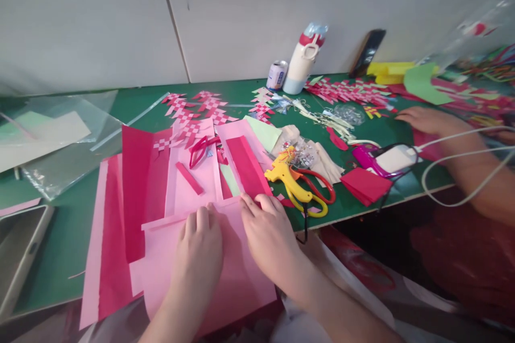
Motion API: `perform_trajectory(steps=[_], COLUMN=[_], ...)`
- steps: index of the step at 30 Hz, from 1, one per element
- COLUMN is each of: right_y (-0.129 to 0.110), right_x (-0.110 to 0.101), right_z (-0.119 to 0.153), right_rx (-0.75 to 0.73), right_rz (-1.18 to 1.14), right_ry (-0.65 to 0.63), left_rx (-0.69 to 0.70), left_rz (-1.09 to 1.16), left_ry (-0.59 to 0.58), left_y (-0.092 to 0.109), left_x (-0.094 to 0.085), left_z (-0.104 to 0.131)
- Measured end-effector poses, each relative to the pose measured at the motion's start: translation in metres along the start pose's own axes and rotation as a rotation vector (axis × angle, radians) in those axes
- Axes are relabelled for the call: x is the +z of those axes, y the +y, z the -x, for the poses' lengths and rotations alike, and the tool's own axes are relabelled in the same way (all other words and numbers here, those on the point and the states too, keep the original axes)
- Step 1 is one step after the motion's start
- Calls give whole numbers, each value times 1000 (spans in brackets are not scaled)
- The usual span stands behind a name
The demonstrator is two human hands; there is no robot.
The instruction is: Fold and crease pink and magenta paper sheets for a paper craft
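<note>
A light pink sheet of paper (233, 257) lies near me, its far edge folded over in a narrow strip. On the left part of that fold, my left hand (202, 238) presses with curled fingers. My right hand (267, 225) pinches the same fold at its right end; its thumb is hidden. Beyond the sheet are more pink paper (193, 166), a dark pink folded sheet (139, 193) and a short red paper strip (189, 178). Just right of my right hand is a yellow glue gun (292, 177), next to orange-handled scissors (322, 182).
Woven pink paper pieces (185, 112) lie at the back. A white bottle (303, 61) and a can (277, 75) stand by the wall. Another person's hand (422, 119) reaches in at right, near a white cable (458, 203). A tablet-like device (22, 252) lies left.
</note>
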State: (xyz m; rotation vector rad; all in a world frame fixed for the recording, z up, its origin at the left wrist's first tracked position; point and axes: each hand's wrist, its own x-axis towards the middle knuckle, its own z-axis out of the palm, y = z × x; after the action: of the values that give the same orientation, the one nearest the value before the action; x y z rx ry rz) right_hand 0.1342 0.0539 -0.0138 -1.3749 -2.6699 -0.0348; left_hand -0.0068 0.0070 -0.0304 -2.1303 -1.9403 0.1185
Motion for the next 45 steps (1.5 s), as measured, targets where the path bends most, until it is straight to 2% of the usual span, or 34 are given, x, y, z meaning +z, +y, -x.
perform_trajectory(steps=[4, 7, 14, 21, 24, 27, 30, 34, 45], right_y=[4, 3, 2, 13, 14, 13, 9, 0, -20], right_x=[-6, -9, -9, -2, -5, -10, -14, -12, -6], right_z=[-10, -19, -34, -42, -47, -50, -53, -56, -60], right_rx=[-5, 20, 23, -70, -70, -65, -35, -45, -111], right_rz=[-26, -23, -61, -306, -451, -667, -860, -959, -992], right_ry=[-30, -61, -27, 13, -51, -168, -273, -357, -355], left_rx=[60, 28, 0, -14, -91, -119, -101, -81, -82], left_rz=[66, 141, 366, 632, 773, 833, 913, 984, 957], left_ry=[-3, 1, -192, -274, -374, -449, -471, -486, -416], left_y=[-16, -27, -40, -68, -82, -91, -97, -100, -100], left_x=[-4, -9, -20, -21, -24, -30, -35, -34, -23], left_z=[-7, -15, -33, -32, -24, -16, -11, -7, 0])
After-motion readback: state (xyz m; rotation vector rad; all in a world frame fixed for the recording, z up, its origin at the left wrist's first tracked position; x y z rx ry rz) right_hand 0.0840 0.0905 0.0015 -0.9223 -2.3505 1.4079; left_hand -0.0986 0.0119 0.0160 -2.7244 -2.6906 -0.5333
